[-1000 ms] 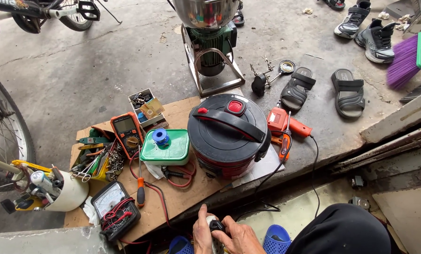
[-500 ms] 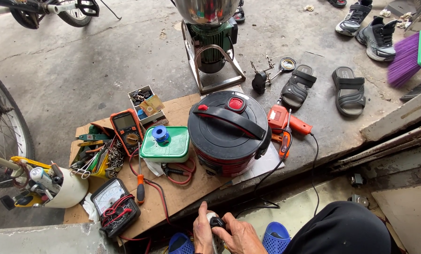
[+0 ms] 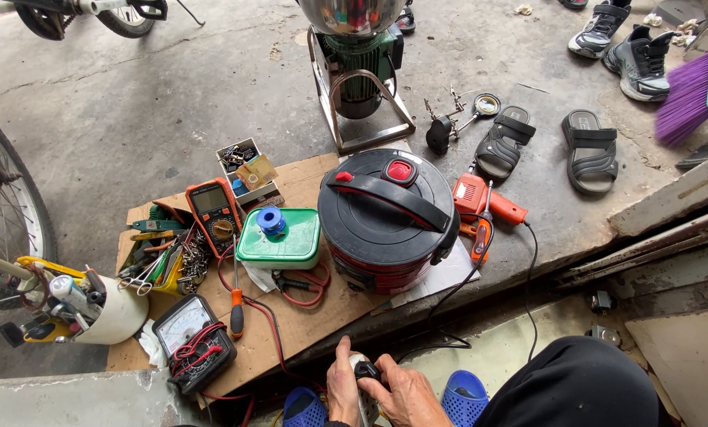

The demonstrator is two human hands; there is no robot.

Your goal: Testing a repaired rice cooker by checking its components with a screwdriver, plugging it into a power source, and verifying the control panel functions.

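Both hands gripped one small part at the bottom edge, below the board [image 3: 306, 316]: left hand [image 3: 343, 387] round its pale body, right hand [image 3: 401, 395] on the black plug [image 3: 367, 372]. It looked light, rigid; best held by the body, not the cord [image 3: 441, 312].

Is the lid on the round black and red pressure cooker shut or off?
Shut: the black lid sits flush on the red pressure cooker, its handle bar lying across the top.
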